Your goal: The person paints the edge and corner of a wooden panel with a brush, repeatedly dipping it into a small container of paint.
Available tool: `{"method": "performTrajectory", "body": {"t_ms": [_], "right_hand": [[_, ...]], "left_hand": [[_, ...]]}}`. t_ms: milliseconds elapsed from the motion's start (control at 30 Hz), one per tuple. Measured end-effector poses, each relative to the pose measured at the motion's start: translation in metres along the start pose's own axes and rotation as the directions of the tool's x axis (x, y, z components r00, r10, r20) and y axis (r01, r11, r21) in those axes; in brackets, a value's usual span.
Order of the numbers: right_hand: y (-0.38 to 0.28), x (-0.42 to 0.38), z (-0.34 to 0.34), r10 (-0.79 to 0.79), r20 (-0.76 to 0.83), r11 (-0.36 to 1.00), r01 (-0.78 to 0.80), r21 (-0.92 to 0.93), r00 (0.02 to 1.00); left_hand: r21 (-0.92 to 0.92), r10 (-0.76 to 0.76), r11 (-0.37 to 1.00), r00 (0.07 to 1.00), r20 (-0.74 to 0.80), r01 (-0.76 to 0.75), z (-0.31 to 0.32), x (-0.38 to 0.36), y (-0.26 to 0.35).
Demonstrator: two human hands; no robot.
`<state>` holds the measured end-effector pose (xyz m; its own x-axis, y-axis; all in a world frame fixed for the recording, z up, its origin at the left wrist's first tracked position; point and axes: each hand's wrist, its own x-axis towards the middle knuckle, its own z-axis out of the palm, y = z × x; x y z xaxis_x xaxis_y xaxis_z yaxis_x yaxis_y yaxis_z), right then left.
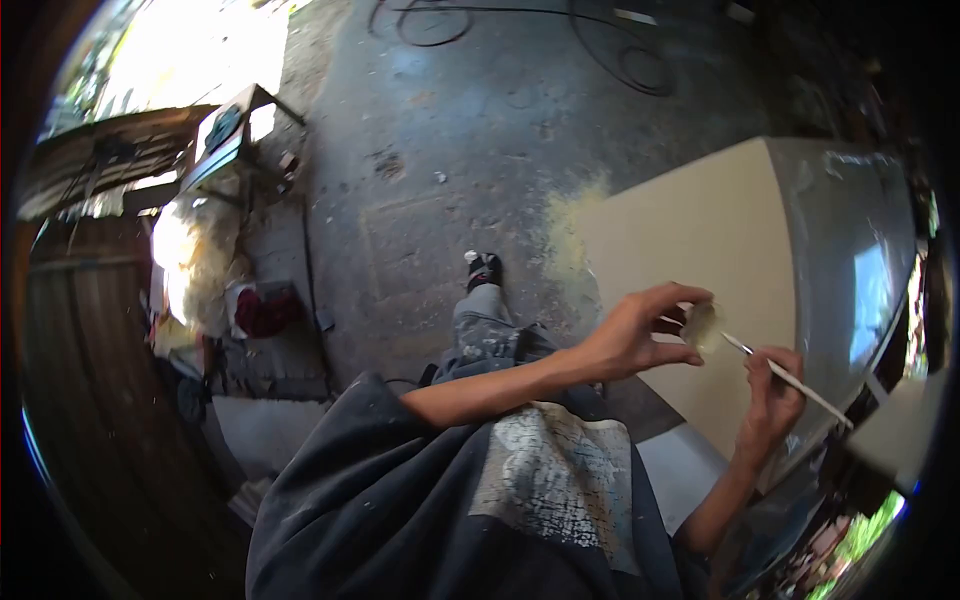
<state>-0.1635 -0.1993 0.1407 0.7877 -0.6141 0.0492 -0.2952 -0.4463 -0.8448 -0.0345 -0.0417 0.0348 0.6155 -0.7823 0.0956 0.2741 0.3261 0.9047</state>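
Note:
My left hand pinches a small pale cup between thumb and fingers, its mouth turned toward the right. In my right hand is a slim paintbrush with a light handle, held like a pencil. The brush tip points up and left, right at the cup's rim. Both hands are in front of a large cream-coloured flat panel, whose right side meets a shiny plastic-covered face. What the cup contains is hard to make out.
Yellowish overspray marks the concrete floor beside the panel. A dark hose loops across the far floor. On the left stand a small bench, a whitish bundle and a dark red cloth. My foot is on the floor ahead.

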Motion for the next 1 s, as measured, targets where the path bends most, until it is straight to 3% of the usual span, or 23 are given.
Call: {"method": "performTrajectory", "body": {"t_ms": [33, 133, 167, 200, 300, 333, 400, 500, 567, 767, 1000], "right_hand": [[0.002, -0.005, 0.002, -0.076, -0.016, 0.997, 0.075, -0.029, 0.997], [0.021, 0.0, -0.006, -0.07, -0.069, 0.993, 0.063, -0.095, 0.995], [0.025, 0.005, -0.017, -0.028, -0.008, 0.993, 0.027, -0.111, 1.0], [-0.026, -0.003, 0.013, -0.251, -0.08, 0.967, 0.246, -0.067, 0.965], [-0.031, -0.001, 0.013, -0.132, -0.115, 0.987, 0.12, -0.107, 0.984], [0.011, 0.003, -0.007, -0.025, -0.104, 0.999, 0.029, 0.039, 0.994], [0.004, 0.002, -0.01, 0.023, -0.121, 1.0, -0.023, -0.001, 0.992], [-0.013, 0.006, -0.002, -0.013, -0.027, 0.994, 0.016, 0.104, 1.0], [-0.014, 0.008, 0.007, 0.007, -0.045, 0.988, 0.0, 0.157, 0.999], [-0.015, 0.012, 0.024, 0.088, -0.02, 0.955, -0.079, 0.287, 0.996], [-0.009, 0.012, 0.023, 0.095, 0.008, 0.953, -0.094, 0.289, 0.995]], "left_hand": [[-0.045, -0.001, 0.999, 1.0, -0.022, 0.0, -0.001, -0.004, -0.001], [-0.099, 0.079, 0.991, 0.996, -0.05, -0.084, 0.004, 0.007, -0.017], [-0.083, 0.121, 0.989, 0.992, -0.039, -0.124, 0.008, 0.014, -0.022], [-0.093, 0.15, 0.984, 0.987, -0.051, -0.155, 0.012, 0.018, -0.024], [-0.161, 0.099, 0.981, 0.994, -0.048, -0.105, 0.02, 0.022, 0.001], [-0.141, 0.093, 0.985, 0.995, -0.034, -0.097, 0.02, 0.022, 0.008], [-0.115, 0.08, 0.99, 0.997, -0.015, -0.081, 0.016, 0.018, 0.01], [-0.058, 0.048, 0.997, 0.999, -0.008, -0.048, 0.01, 0.014, 0.014], [0.025, 0.069, 0.997, 0.998, 0.011, -0.07, 0.002, 0.013, 0.015], [-0.041, -0.042, 0.998, 0.999, 0.024, 0.043, -0.013, 0.01, 0.02], [-0.029, -0.082, 0.996, 0.996, 0.028, 0.082, -0.019, 0.008, 0.022]]}}
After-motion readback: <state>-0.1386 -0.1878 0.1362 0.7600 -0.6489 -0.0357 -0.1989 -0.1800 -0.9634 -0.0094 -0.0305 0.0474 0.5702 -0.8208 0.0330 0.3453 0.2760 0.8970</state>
